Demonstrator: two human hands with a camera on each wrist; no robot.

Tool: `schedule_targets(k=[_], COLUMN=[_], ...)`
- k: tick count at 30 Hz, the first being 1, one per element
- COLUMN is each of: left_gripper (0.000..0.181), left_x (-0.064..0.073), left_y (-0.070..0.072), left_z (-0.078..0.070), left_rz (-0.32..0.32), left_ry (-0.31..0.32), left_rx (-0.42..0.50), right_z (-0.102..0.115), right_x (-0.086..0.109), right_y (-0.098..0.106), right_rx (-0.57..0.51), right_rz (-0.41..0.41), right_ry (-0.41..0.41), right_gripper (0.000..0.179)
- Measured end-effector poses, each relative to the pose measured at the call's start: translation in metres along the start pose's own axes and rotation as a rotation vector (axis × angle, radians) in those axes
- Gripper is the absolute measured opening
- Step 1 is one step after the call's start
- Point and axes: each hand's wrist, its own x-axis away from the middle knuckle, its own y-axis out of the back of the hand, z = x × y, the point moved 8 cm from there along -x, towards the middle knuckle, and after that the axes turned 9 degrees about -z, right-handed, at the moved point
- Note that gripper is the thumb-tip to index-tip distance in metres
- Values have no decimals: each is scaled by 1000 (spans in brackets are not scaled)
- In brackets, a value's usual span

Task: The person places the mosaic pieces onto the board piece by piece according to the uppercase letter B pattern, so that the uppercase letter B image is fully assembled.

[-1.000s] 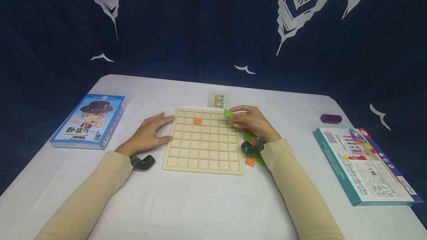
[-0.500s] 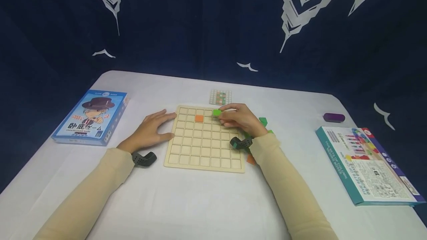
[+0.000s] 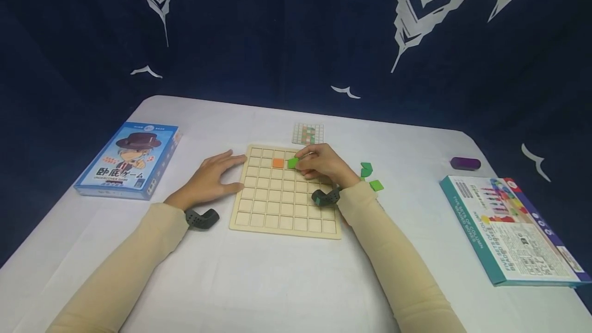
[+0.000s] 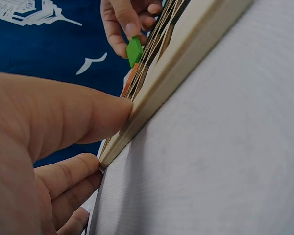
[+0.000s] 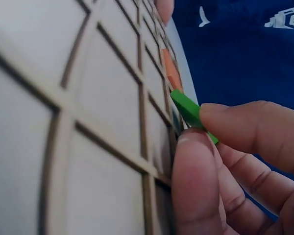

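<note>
A wooden grid board (image 3: 274,208) lies on the white table with one orange square tile (image 3: 278,163) in a cell of its second row. My right hand (image 3: 326,166) pinches a green square tile (image 3: 292,163) between thumb and finger. In the right wrist view the green tile (image 5: 188,110) is tilted, one end down close beside the orange tile (image 5: 170,71). My left hand (image 3: 205,181) touches the board's left edge, thumb and fingers spread; the left wrist view shows the thumb (image 4: 103,115) against the rim.
Behind the board lies a small pattern card (image 3: 308,133). Loose green tiles (image 3: 376,185) lie right of the board, partly hidden by my right arm. A blue game box (image 3: 127,161) is at left. A teal-edged box (image 3: 513,230) and a purple case (image 3: 465,163) are at right.
My right hand has carried the green tile leftward from the board's right edge and lowered it beside the orange tile. My left hand stays at the left edge. The view has shifted slightly.
</note>
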Motion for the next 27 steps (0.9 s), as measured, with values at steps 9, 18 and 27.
schedule_targets(k=[9,18,27], left_gripper=[76,75,76], left_x=[-2,-2,0], left_y=[1,2,0], left_z=[0,-1,0], left_rz=[-1,-4,-4], left_ry=[-9,-14,-5], left_rx=[-5,0,1], right_z=[6,6,0], right_x=[-1,-2,-3], right_y=[-5,-6,-5], right_rx=[116,164,72], right_rz=[-27,-48,-25], right_ry=[26,35,4], right_gripper=[31,31,33])
